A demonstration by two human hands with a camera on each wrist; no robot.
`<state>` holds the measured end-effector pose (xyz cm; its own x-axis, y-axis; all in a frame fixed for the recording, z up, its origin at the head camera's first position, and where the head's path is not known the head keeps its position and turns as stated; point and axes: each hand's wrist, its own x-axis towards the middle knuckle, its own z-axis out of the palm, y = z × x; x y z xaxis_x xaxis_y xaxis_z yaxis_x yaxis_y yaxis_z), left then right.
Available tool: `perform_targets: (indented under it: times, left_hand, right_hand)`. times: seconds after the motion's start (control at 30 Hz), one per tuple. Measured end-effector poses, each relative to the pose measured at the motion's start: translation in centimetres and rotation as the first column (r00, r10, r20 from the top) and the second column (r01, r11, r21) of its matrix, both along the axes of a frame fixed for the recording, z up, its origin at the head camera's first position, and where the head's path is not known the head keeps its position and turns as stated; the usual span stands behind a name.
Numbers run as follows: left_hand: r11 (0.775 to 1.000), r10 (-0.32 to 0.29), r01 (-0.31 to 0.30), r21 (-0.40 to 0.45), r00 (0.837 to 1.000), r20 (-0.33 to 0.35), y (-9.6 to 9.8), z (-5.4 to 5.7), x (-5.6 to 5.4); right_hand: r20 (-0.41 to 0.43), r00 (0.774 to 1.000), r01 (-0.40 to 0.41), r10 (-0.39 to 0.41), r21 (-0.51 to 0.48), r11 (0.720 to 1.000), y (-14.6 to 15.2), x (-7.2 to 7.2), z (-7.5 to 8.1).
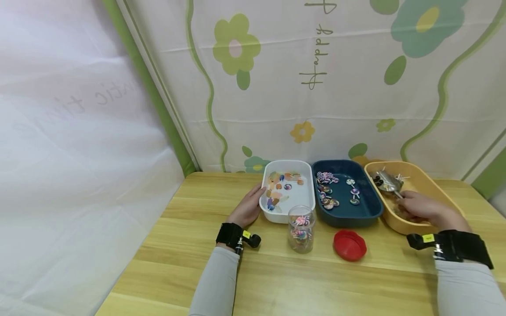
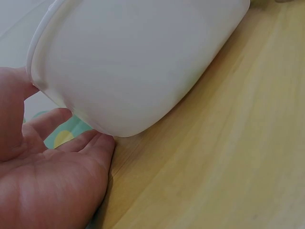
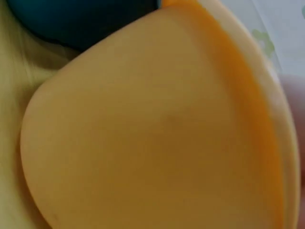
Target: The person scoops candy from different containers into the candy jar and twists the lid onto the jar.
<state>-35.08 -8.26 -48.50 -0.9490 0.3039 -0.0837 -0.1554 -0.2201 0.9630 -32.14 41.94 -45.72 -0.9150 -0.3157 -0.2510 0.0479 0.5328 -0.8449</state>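
Note:
My left hand holds the left side of a white tray. In the left wrist view its thumb reaches the rim and its fingers lie along the outer wall. Small colourful candy-like pieces lie in that tray. Over at the right, my right hand grips the handle of a metal scoop inside a yellow tray. Small dark and pale pieces with white sticks lie at the scoop. In the right wrist view the yellow tray's outer wall hides most of this hand and the scoop.
Between the two trays stands a dark blue tray with several miniature lollipops. A clear jar, partly filled with swirled lollipops, stands in front of the white tray. Beside it lies a red lid. A printed curtain hangs behind the wooden table.

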Motion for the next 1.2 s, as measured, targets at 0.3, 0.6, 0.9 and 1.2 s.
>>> perform_targets:
  times: [0.3, 0.6, 0.9, 1.2]
  left_hand:
    - [1.0, 0.004, -0.004, -0.011, 1.0, 0.003, 0.1, 0.1, 0.0]
    - [1.0, 0.005, -0.005, -0.003, 1.0, 0.004, 0.0, 0.1, 0.0]
    - [1.0, -0.005, 0.005, 0.003, 1.0, -0.002, -0.2, -0.1, -0.1]
    - [1.0, -0.015, 0.015, 0.018, 1.0, -0.004, -0.2, -0.2, -0.3]
  right_hand:
    - [-0.125, 0.989, -0.1, 0.081, -0.157, 0.983, 1.3, 0.7, 1.9]
    - [-0.347, 0.938, -0.001, 0.014, 0.039, 0.999, 0.3, 4.4, 8.8]
    - [-0.483, 0.851, -0.098, 0.208, 0.244, 0.965, -3.6, 8.0, 13.0]
    - [-0.496, 0.729, -0.339, 0.472, 0.338, 0.878, -7.0, 9.7, 14.0]
